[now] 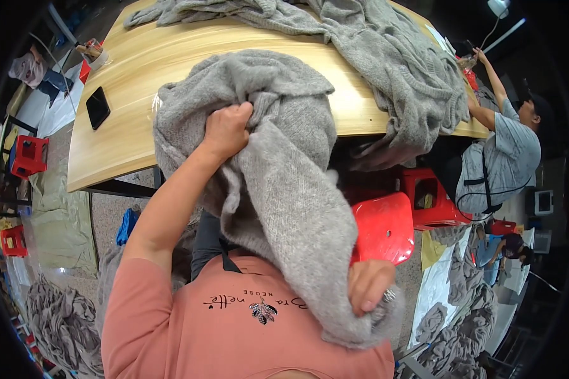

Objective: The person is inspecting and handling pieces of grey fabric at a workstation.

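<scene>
The left hand (226,131) was clenched on the grey sweater (278,189) near its top; the right hand (370,285) gripped its lower end, the knit draped between them above the table (171,57).

Garment workshop: heaped grey knitwear (411,69)

A grey knit sweater (284,189), fuzzy and crumpled, hangs bunched in the air just off the table's (171,63) near edge, its upper folds gathered high, one long fold trailing down toward the person's chest.
</scene>
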Tool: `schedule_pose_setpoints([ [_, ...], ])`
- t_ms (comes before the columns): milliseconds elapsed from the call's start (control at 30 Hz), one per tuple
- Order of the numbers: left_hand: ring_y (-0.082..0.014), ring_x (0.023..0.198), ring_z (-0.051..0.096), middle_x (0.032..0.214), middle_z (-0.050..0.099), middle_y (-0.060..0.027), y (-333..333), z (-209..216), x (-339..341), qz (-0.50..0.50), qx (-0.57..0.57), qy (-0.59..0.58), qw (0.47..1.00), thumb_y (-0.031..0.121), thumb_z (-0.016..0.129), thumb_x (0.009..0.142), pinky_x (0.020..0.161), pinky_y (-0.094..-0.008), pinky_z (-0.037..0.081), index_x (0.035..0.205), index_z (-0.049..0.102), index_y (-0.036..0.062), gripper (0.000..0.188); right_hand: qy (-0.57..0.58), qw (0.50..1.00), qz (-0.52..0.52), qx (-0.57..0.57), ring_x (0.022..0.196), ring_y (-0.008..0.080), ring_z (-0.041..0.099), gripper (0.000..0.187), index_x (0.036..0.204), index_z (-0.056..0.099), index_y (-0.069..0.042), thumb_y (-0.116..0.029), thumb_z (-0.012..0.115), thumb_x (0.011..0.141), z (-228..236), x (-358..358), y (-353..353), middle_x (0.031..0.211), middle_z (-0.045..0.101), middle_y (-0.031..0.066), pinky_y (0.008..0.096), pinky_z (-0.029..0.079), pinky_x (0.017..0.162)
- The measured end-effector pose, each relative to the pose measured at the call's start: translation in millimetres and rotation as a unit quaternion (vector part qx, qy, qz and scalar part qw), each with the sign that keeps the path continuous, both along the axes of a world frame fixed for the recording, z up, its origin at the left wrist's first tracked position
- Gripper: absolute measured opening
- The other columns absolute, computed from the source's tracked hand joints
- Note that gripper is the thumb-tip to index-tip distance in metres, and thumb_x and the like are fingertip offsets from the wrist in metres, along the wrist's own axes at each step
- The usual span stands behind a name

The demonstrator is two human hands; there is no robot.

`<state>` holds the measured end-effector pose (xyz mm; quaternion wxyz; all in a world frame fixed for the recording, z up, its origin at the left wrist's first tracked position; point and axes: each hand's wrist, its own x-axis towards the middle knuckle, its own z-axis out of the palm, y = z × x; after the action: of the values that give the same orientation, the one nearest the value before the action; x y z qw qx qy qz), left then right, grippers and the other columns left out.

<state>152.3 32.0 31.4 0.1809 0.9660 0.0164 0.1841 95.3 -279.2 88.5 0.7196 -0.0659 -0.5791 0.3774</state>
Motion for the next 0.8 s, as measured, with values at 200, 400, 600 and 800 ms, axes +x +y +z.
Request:
schedule_pose_setpoints([
  [200, -0.0253, 0.058, 0.05, 0.063, 0.05, -0.018, -18, 21, -109, -0.383, -0.233, 0.38, 0.809, 0.0, 0.056, 0.059, 0.056, -0.0352, 0.041, 0.071, 0.052, -0.0008, 0.013, -0.024, 0.999, 0.044, 0.019, 0.058, 0.0255, 0.057, 0.024, 0.105, 0.043, 0.01, 0.001, 0.05, 0.084, 16, 7, -10, 0.081, 0.057, 0.0254, 0.0345, 0.046, 0.045],
  [400, -0.0092, 0.079, 0.054, 0.086, 0.063, -0.005, 16, -31, -159, -0.127, -0.664, 0.488, 0.552, 0.009, 0.066, 0.064, 0.073, -0.0238, 0.044, 0.096, 0.062, -0.0037, 0.035, -0.041, 0.73, -0.551, -0.403, 0.078, 0.0175, 0.056, 0.028, 0.097, 0.054, 0.006, -0.019, 0.046, 0.087, -27, -1, 24, 0.091, 0.059, 0.0122, 0.0251, 0.045, 0.067],
  [600, -0.0116, 0.074, 0.053, 0.08, 0.061, -0.0041, 6, -39, -146, 0.035, -0.547, 0.289, 0.784, 0.015, 0.066, 0.068, 0.068, -0.0245, 0.043, 0.089, 0.061, 0.0, 0.026, -0.024, 0.701, -0.371, -0.608, 0.117, 0.0231, 0.037, 0.044, 0.127, 0.036, 0.002, -0.021, 0.042, 0.09, -326, 25, 29, 0.127, 0.041, 0.0121, 0.0299, 0.027, 0.101],
  [800, -0.0244, 0.066, 0.055, 0.076, 0.053, -0.0126, 27, -27, -228, 0.139, -0.256, 0.002, 0.957, 0.001, 0.06, 0.066, 0.06, -0.0304, 0.044, 0.087, 0.053, 0.001, 0.022, 0.339, 0.732, -0.123, -0.579, 0.119, 0.0232, 0.035, 0.045, 0.129, 0.033, 0.001, -0.02, 0.041, 0.09, -294, 22, 12, 0.129, 0.039, 0.012, 0.0306, 0.027, 0.101],
])
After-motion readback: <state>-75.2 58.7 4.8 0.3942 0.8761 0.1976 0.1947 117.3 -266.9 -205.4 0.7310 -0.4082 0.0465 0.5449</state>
